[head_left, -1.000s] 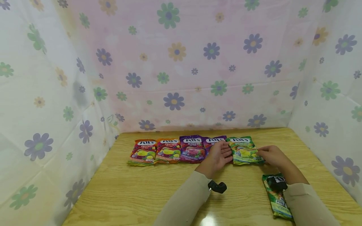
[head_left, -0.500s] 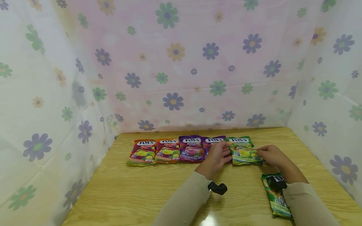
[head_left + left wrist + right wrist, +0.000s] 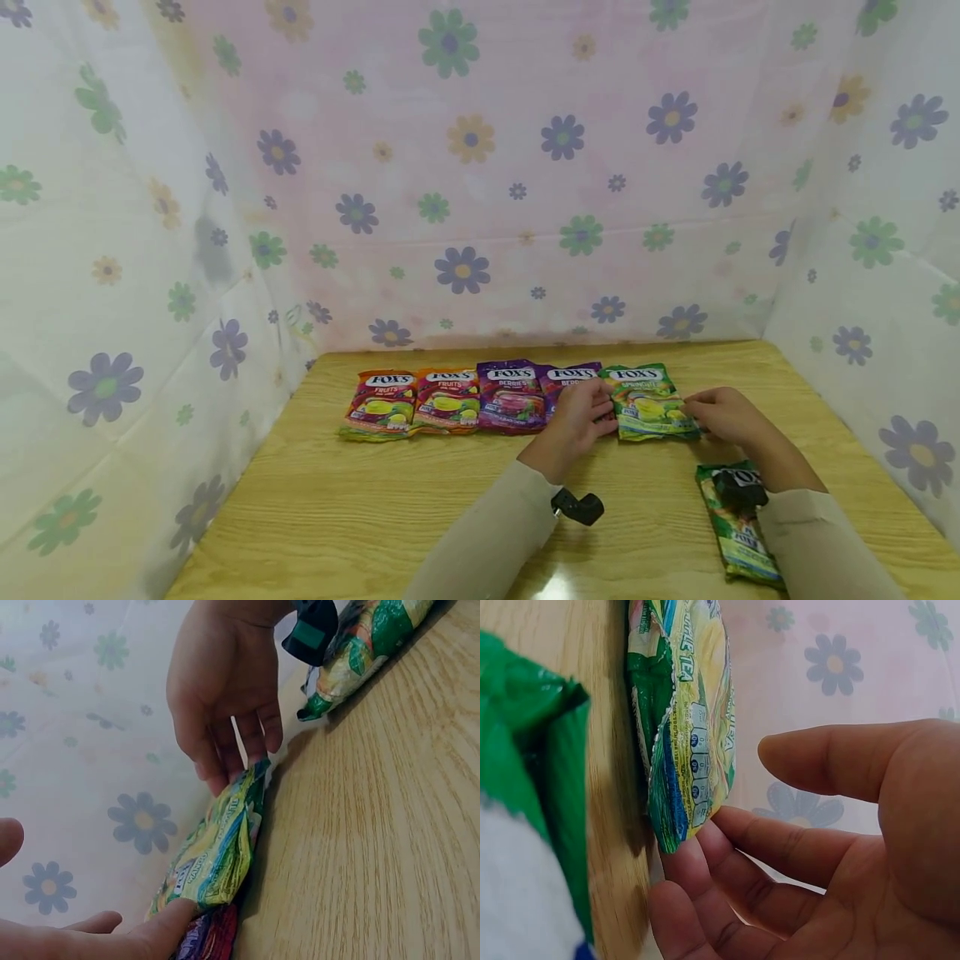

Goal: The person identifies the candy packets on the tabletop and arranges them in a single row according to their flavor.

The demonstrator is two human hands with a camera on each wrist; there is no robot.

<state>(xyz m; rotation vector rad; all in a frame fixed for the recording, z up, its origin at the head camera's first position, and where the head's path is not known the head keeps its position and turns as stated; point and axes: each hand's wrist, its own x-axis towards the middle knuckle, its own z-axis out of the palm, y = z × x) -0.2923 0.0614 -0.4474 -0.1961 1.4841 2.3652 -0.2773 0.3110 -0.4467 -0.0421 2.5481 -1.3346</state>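
Note:
A green candy bag (image 3: 641,404) lies flat at the right end of a row of bags. My left hand (image 3: 576,421) is at its left edge, over the lower part of a purple candy bag (image 3: 558,377); the left wrist view shows a fingertip (image 3: 176,909) touching the green bag. At the opposite edge is my right hand (image 3: 726,415). Its fingers (image 3: 697,862) touch the bag's corner in the right wrist view, while the thumb (image 3: 810,759) stays apart from the bag.
Left of these in the row lie another purple bag (image 3: 510,400) and two orange bags (image 3: 447,404). A second green bag (image 3: 738,542) lies nearer, partly under the right forearm. Flowered cloth (image 3: 461,208) surrounds the wooden table (image 3: 360,517) at the back and sides.
The view tips slightly. Both hands keep about the same places at the green bag's edges, and the bags stay in their row.

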